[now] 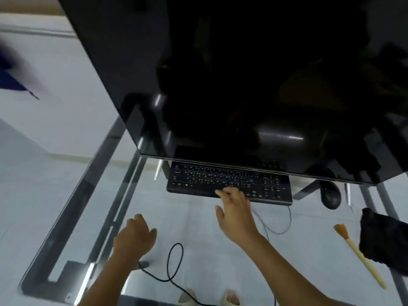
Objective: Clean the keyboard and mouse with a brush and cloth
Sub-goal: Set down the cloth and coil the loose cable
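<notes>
light: even, cool, soft | glare: streaks on monitor [242,85] (dark, mirror-like) and glass desk [66,217] | blur: left edge smeared | distortion: wide-angle bending at edges

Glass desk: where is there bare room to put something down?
The glass desk is bare left of the keyboard and left hand. The right is crowded: mouse, brush and black cloth.

We see both forearms bare, reaching forward from bottom edge. Left hand [133,236] low, fingers curled loosely inward, back of hand up, holding nothing we can see. Right hand [235,212] extended further ahead, palm down, fingers [223,192] spread and stretched out, thumb splayed left. Hands well apart.
</notes>
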`<state>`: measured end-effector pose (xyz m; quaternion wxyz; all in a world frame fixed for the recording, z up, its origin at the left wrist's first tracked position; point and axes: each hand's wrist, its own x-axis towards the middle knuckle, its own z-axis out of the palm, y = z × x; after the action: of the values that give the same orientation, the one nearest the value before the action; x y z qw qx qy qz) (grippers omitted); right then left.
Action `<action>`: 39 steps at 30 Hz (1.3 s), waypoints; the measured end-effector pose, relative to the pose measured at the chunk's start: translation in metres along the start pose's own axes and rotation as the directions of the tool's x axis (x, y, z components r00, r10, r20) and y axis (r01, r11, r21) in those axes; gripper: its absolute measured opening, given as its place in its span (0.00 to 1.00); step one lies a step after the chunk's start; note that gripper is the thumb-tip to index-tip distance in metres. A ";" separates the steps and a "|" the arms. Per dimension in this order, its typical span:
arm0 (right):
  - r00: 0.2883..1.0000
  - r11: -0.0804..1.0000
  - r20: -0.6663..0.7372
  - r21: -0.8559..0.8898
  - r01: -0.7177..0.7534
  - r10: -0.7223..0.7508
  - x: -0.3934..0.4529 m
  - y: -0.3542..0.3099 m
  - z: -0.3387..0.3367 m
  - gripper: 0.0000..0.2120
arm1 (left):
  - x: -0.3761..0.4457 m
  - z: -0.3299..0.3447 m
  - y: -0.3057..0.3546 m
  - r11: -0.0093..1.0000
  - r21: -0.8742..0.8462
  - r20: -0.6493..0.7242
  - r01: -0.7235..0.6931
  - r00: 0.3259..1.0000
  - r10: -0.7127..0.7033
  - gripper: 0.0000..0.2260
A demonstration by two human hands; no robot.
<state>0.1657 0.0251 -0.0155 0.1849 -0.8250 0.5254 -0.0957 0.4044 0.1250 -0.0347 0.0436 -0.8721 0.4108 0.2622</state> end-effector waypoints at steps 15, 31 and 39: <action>0.835 0.663 0.533 0.675 -0.324 -0.135 -0.027 -0.094 -0.050 0.15 | -0.040 -0.100 0.072 0.611 -0.737 -0.162 -0.291 0.952 0.258 0.02; 0.977 0.794 0.095 0.600 0.098 -0.192 -0.029 -0.073 -0.314 0.09 | -0.155 -0.245 0.132 0.426 -0.421 -0.107 -0.800 0.511 0.853 0.19; 0.995 0.943 -0.062 0.318 0.097 -0.081 -0.026 -0.045 -0.313 0.14 | -0.191 -0.276 0.127 -0.139 -0.944 -0.227 -0.299 0.284 0.932 0.16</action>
<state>0.0815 0.0018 0.2897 0.2992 -0.8043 0.4694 -0.2078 0.3262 0.0937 0.3140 -0.4664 -0.2455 0.5424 0.6542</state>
